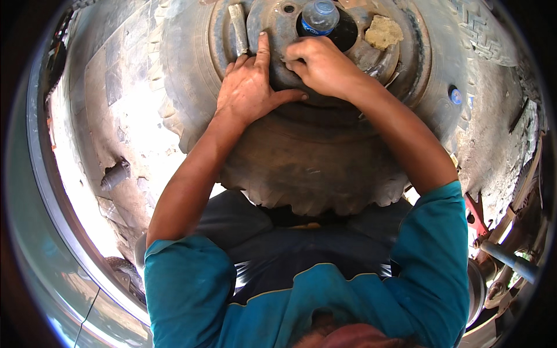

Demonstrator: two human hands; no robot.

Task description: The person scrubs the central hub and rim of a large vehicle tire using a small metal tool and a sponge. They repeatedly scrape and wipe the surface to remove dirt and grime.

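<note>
Before me a large treaded tyre (pixel 322 165) lies flat around a worn steel wheel rim (pixel 270 17). My left hand (pixel 249 89) rests palm down on the rim, index finger stretched out and thumb spread wide. Beside its fingertips a greyish rod (pixel 238 29) lies on the rim. My right hand (pixel 324 67) is bent over the rim with curled fingers; whether something small is pinched there is hidden. Just beyond it, a clear plastic bottle (pixel 321 19) with a blue label stands at the hub hole (pixel 348 32). A yellowish crumbly chunk (pixel 384 33) sits right of the hole.
A blue bottle cap (pixel 455 95) lies on the tyre's right sidewall. Left on the concrete floor is a dark cylindrical part (pixel 115 175). A green vehicle panel (pixel 48 235) curves along the left. Metal parts with a blue-grey bar (pixel 509 261) stand at the lower right.
</note>
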